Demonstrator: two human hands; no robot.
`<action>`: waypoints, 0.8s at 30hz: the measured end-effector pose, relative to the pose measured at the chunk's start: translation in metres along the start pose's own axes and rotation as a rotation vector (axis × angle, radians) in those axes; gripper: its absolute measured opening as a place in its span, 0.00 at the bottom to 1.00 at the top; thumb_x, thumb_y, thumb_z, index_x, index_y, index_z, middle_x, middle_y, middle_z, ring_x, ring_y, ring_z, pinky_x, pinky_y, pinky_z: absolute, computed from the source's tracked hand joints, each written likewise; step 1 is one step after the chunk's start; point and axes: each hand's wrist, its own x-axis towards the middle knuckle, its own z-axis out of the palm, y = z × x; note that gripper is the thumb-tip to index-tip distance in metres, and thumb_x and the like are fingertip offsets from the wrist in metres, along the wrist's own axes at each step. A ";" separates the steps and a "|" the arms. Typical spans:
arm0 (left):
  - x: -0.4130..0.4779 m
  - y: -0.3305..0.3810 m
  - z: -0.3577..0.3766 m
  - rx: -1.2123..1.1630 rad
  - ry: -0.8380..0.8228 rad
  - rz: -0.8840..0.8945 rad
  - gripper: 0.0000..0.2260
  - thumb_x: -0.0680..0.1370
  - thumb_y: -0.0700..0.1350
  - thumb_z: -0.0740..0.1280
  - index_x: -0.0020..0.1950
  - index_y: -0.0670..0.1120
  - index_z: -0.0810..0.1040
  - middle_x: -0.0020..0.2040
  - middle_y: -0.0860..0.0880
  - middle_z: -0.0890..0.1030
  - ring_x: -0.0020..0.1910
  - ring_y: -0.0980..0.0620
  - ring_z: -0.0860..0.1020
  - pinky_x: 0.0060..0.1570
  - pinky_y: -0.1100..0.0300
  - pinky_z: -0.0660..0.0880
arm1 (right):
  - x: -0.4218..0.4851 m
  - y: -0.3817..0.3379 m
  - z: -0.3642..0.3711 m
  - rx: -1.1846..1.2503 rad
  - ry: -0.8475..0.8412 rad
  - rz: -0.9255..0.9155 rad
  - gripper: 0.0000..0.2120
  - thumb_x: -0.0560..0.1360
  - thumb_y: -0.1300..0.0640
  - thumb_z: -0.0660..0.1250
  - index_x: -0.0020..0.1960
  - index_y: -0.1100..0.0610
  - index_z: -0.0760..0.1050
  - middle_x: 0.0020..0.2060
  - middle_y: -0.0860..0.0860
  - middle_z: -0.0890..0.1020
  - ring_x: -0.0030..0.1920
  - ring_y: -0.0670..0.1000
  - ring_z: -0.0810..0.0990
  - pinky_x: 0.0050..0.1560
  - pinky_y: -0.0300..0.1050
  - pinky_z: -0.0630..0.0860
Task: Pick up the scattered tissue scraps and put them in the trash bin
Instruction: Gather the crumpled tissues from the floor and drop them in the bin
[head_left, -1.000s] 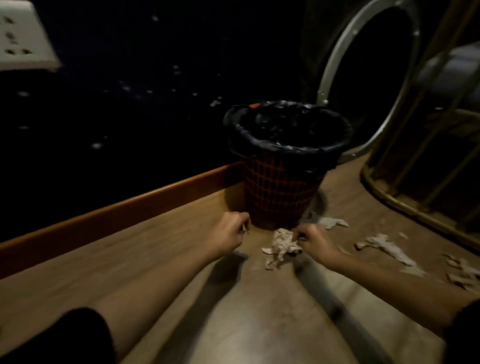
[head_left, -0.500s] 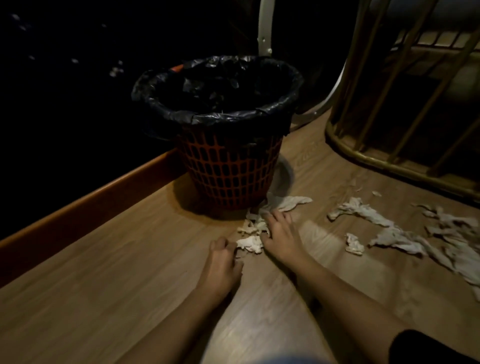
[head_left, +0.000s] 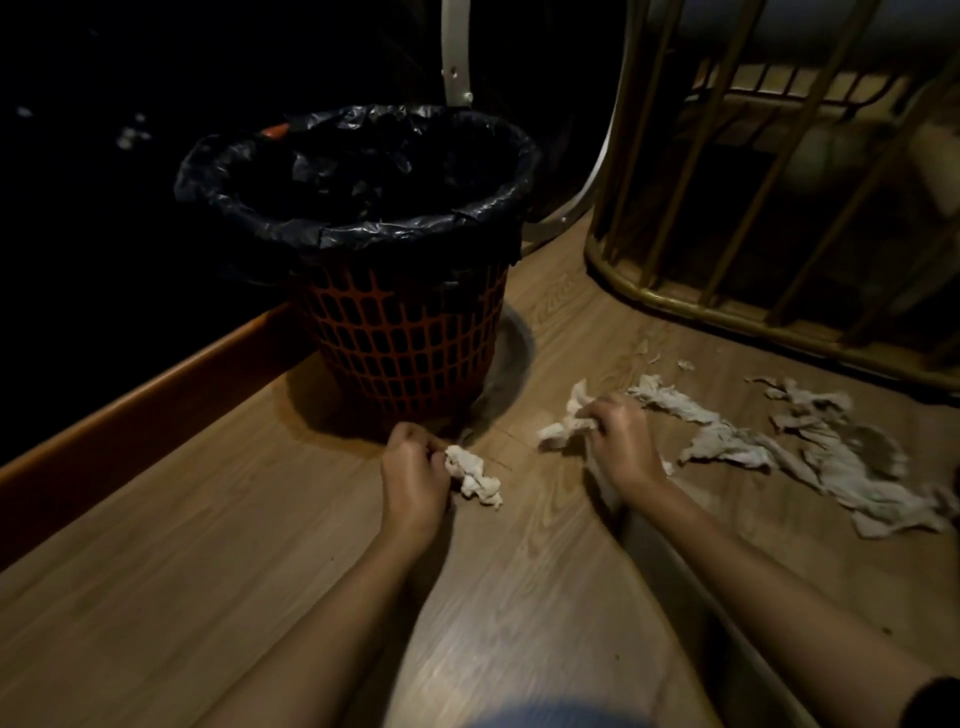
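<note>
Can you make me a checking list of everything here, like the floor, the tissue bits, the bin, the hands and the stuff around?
Surface: wood-look floor, dimly lit, with an orange-brown skirting edge along the left.
Job's things: red mesh trash bin with a black liner, upright; torn tissue scraps strewn to the right.
Clutter: small tissue crumbs near the rattan base.
Grips: left hand closed on a crumpled tissue wad; right hand closed on a tissue clump.
Cables: nothing seen.
Surroundings: rattan furniture frame on the right; white curved frame behind the bin; left side too dark to read.
</note>
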 end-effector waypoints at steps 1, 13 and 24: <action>0.004 0.004 0.006 0.002 -0.026 0.010 0.05 0.68 0.29 0.63 0.38 0.34 0.77 0.45 0.46 0.73 0.41 0.49 0.73 0.38 0.68 0.62 | 0.000 0.011 -0.007 -0.068 0.018 0.057 0.11 0.71 0.68 0.66 0.51 0.61 0.80 0.53 0.58 0.79 0.56 0.59 0.74 0.54 0.46 0.71; -0.022 0.026 0.044 0.147 -0.352 0.160 0.07 0.69 0.30 0.63 0.36 0.39 0.78 0.39 0.40 0.81 0.37 0.48 0.75 0.35 0.60 0.67 | -0.091 0.056 -0.006 -0.093 -0.071 0.041 0.17 0.67 0.73 0.66 0.53 0.60 0.79 0.45 0.57 0.79 0.48 0.57 0.75 0.45 0.44 0.70; -0.006 0.091 0.067 -0.002 -0.405 0.246 0.08 0.68 0.31 0.63 0.34 0.41 0.78 0.30 0.49 0.79 0.26 0.63 0.73 0.26 0.74 0.68 | 0.038 0.081 -0.042 -0.023 -0.167 0.403 0.27 0.69 0.51 0.69 0.66 0.55 0.69 0.68 0.58 0.68 0.68 0.64 0.65 0.67 0.55 0.66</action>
